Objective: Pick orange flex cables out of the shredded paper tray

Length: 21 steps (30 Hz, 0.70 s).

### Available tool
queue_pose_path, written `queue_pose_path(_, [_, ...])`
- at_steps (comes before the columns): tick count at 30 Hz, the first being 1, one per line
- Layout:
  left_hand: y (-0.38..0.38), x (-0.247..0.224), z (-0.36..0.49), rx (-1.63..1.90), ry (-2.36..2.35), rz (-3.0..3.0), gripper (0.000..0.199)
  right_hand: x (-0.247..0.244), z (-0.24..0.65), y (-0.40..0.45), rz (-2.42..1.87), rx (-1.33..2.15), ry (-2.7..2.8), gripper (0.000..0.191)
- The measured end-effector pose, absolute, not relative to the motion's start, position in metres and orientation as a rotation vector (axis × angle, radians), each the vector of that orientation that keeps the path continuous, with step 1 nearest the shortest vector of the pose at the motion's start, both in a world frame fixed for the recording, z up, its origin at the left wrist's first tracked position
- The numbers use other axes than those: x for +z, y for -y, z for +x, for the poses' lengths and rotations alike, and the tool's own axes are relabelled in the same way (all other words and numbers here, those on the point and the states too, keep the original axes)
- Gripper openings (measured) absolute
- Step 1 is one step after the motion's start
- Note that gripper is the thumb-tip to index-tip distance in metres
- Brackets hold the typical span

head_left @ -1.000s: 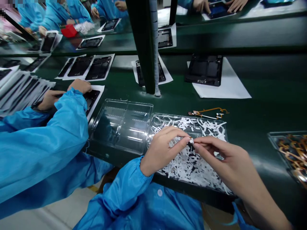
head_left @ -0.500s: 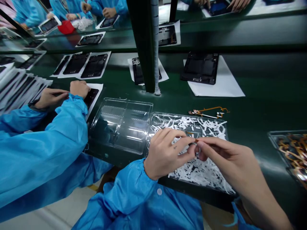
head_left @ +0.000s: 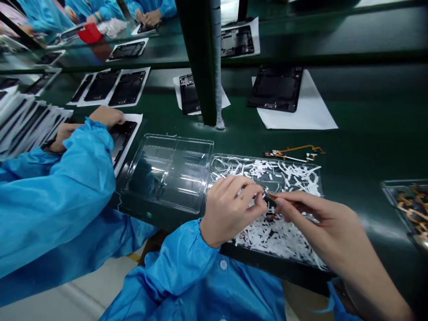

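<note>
Over a clear plastic tray [head_left: 317, 180] full of white paper strips [head_left: 284, 240], my two hands meet at their fingertips. My right hand [head_left: 321, 218] pinches a small orange-brown flex cable [head_left: 272, 196] between thumb and forefinger. Closed against the cable's other end is my left hand [head_left: 232, 209]; its fingers partly hide what they grip. Just behind the tray lies another orange flex cable [head_left: 296, 149] with white strips and small connectors on it.
Left of the strips sits a clear compartment tray [head_left: 174, 174]. A tray of flex cables [head_left: 414, 205] is at far right. Black device housings [head_left: 277, 89] rest on white sheets behind a green post [head_left: 200, 62]. A co-worker's blue sleeve [head_left: 67, 174] reaches in at left.
My left fingertips have drawn slightly left, away from my right ones, showing more of the piece between them. The co-worker's hands at left have shifted over a black housing. The view has tilted slightly.
</note>
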<state>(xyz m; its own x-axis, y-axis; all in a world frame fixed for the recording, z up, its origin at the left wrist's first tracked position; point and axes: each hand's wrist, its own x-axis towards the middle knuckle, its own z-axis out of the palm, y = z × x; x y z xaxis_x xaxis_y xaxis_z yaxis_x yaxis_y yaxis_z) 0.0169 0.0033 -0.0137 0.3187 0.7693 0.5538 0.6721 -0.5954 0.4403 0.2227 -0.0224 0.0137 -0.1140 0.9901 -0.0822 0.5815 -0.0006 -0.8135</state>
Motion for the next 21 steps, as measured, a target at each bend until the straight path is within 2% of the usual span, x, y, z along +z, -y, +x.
queue_pose_path(3, [-0.003, -0.011, 0.011, 1.066, -1.311, 2.105, 0.025, 0.020, 0.231, 0.022, -1.661, 0.869, 1.746, 0.028])
queue_pose_path(6, [-0.002, -0.005, 0.014, 0.958, -1.152, 1.790, 0.040, 0.023, 0.232, 0.022, -1.661, 0.933, 1.752, 0.029])
queue_pose_path(11, [-0.005, 0.001, 0.022, 1.016, -1.084, 1.630, 0.014, 0.020, 0.222, 0.022, -1.590, 1.108, 1.769, 0.029])
queue_pose_path(16, [-0.013, 0.007, 0.010, 1.194, -1.206, 1.692, 0.012, 0.019, 0.224, 0.024, -1.558, 1.168, 1.792, 0.028])
queue_pose_path(21, [-0.007, 0.007, 0.008, 1.276, -1.336, 1.859, 0.020, 0.012, 0.230, 0.027, -1.562, 1.135, 1.774, 0.025])
